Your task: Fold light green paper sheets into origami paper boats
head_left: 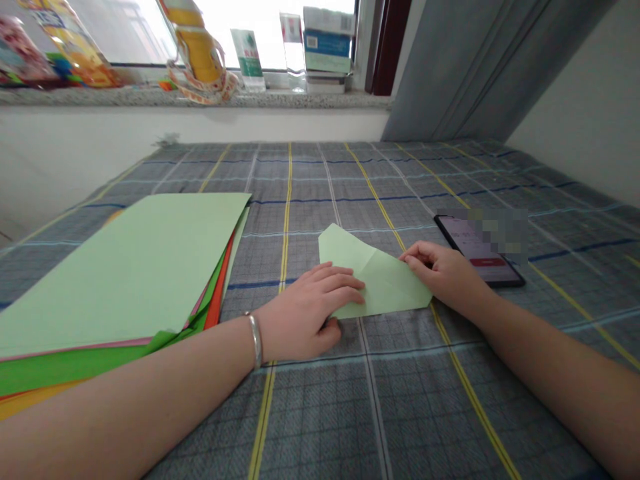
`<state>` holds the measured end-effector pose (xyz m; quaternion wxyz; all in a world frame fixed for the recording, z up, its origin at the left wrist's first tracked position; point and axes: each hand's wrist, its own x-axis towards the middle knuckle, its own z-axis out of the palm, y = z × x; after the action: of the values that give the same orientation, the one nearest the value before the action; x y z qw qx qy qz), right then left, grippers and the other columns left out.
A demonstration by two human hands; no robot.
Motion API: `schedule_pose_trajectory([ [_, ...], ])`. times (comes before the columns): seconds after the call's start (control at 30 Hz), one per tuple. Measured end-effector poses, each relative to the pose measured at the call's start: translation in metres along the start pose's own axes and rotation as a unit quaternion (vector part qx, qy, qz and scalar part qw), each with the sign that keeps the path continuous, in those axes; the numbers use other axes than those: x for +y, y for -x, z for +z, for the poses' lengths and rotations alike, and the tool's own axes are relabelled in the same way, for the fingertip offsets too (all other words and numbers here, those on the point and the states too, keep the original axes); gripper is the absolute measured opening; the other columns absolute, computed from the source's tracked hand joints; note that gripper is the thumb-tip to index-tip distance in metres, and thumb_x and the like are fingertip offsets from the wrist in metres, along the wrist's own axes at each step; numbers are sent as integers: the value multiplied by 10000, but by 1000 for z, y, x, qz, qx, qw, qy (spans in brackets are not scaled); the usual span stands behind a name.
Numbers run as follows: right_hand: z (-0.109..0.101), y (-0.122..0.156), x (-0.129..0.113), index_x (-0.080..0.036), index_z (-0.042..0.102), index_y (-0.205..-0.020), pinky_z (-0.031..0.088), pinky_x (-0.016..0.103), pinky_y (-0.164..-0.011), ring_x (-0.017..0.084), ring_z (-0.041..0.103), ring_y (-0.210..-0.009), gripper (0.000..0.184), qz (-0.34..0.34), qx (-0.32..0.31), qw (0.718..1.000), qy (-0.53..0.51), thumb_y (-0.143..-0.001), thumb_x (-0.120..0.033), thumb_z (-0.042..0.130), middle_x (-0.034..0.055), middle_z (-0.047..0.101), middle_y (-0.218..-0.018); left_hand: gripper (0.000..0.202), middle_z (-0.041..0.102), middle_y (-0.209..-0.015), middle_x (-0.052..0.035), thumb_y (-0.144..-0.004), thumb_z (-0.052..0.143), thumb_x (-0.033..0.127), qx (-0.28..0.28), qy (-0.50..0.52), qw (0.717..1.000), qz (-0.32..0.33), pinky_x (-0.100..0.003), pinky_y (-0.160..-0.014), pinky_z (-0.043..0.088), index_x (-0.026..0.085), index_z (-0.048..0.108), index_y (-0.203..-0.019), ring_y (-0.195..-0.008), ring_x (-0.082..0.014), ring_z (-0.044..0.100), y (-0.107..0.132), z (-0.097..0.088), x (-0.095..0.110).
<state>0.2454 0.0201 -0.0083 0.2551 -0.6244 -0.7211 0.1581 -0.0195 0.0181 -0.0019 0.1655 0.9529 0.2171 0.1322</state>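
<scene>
Folded pale green paper [390, 290] lies at the centre of the checked cloth [320, 420], creased and with angled corners. Left hand [310, 307]: laid over the paper's near left part, fingers extended and released, resting on it without a grip; a silver bangle [255, 341] is on the wrist. Right hand [445, 270]: thumb and fingers pinching the paper's far right edge. A phone [465, 243] lies just beyond the right hand, its screen partly blurred. To the left, a stack of coloured sheets [145, 267] is topped by pale green.
</scene>
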Motion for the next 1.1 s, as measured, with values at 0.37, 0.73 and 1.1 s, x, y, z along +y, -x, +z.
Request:
schedule_pose_trajectory([
  [0.37,6,1,8,-211,537,-742,356,233,-470,115,496,-526,190,-12,-60,994,-90,-811,-384,574,-29,552,-598,524,600,-1203,-41,-687,395,-48,103,-40,988,-112,-468,-1106,294,189,543,-1130,-1230,-207,456,1,9,-14],
  [0.73,5,13,-9,-229,633,-946,422,241,-590,116,566,-623,151,-208,-75,975,5,-817,-186,569,-23,636,-725,292,593,-1216,-50,-833,460,94,97,-47,992,-58,-413,-1042,367,193,603,-1068,-1166,-211,479,-1,3,-7],
  [1.1,6,18,-26,-213,657,-869,469,346,-824,198,566,-904,77,-368,-35,918,142,-838,-242,594,33,666,-931,297,648,-1180,5,-868,492,157,34,-37,998,34,-445,-1107,242,262,603,-1123,-1162,-195,519,0,1,-3],
])
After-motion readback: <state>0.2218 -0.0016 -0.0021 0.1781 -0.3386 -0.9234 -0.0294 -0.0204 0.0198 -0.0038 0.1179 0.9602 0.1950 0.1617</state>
